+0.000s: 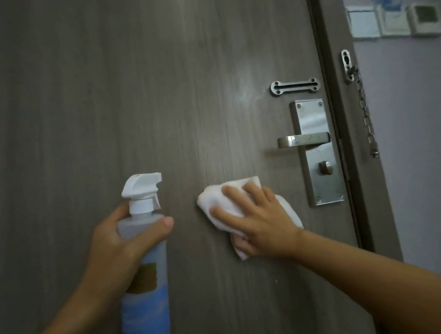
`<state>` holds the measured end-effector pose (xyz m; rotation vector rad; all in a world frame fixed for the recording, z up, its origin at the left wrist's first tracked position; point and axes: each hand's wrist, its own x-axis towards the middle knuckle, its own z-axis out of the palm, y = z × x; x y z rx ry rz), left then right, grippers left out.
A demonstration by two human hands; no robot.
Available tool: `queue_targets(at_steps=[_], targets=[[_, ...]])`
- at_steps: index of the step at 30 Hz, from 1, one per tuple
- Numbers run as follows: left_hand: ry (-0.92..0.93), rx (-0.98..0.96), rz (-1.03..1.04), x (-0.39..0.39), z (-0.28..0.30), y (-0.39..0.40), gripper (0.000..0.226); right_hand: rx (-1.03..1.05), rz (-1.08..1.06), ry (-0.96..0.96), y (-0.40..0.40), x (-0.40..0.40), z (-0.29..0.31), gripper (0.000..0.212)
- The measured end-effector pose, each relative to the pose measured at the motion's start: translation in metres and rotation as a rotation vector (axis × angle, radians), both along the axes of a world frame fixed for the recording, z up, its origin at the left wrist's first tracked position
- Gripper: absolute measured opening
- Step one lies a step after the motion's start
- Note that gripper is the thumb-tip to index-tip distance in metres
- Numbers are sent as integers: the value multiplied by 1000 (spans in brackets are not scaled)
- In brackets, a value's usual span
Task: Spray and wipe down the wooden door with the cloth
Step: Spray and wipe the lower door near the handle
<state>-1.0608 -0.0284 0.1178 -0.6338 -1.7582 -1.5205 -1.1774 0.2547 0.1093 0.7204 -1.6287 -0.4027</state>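
The right hand (263,219) presses a crumpled white cloth (217,201) flat against the wooden door (135,94) with fingers spread wide, left of and below the metal lever handle (303,139). The left hand (119,243) grips the upright spray bottle (143,246) near its neck, left of the cloth, fingers wrapped around it.

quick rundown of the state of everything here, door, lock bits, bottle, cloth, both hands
wooden door: closed against its frame
lever handle: level
door chain: hanging loose, not hooked into the slide plate
spray bottle: upright, gripped by left hand
cloth: bunched, pressed flat to the door by right hand
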Motion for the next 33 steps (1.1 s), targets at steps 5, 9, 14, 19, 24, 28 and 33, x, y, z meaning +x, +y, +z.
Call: queue_targets(at_steps=[5,9,14,19,24,28,33], targets=[[25,6,31,1,5,-3,39,-394,64,45,10,-6,56,64],[28,-14,-29,-4,0,8,48,-449,64,83,9,-12,56,63],[41,-40,-121,-2,-26,38,48,-462,54,90,11,-10,52,61],[4,-52,-170,-5,-73,70,34,-401,48,85,37,-10,5,64],[-125,90,-203,-12,-112,98,44,-351,47,46,64,-11,-57,61],[-202,143,-236,-11,-137,118,46,-339,65,44,88,-11,-88,63],[-257,136,-227,-6,-165,129,61,-530,48,63,135,-16,-125,65]])
